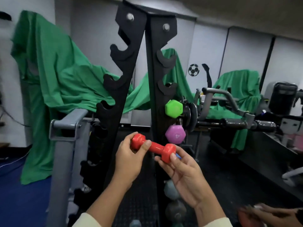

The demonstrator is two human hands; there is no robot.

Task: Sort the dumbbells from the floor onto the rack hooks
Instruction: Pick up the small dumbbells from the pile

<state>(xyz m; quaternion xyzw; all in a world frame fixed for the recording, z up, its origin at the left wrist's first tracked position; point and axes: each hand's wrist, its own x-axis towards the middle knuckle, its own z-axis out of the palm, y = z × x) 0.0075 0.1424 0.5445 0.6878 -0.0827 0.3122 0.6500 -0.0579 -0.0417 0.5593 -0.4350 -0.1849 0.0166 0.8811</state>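
Red vinyl dumbbell (pixel 153 147) sits level at centre frame, my left hand (pixel 129 158) pinching one head and my right hand (pixel 182 169) cupping the other, so both ends can meet the rack (pixel 154 76) hooks together, I reckon, just beneath the purple dumbbell (pixel 175 134).

Red dumbbell (pixel 153 147): glossy, hexagonal heads, nearly level, tilted down to the right, held in front of the rack.
Rack (pixel 127 66): black, two slanted uprights with curved hooks; upper hooks bare.
Green dumbbell (pixel 173 108): hung on right upright.
Purple dumbbell (pixel 175 134): hung just below the green one.
Grey dumbbells (pixel 172 189): lower down, blurred.
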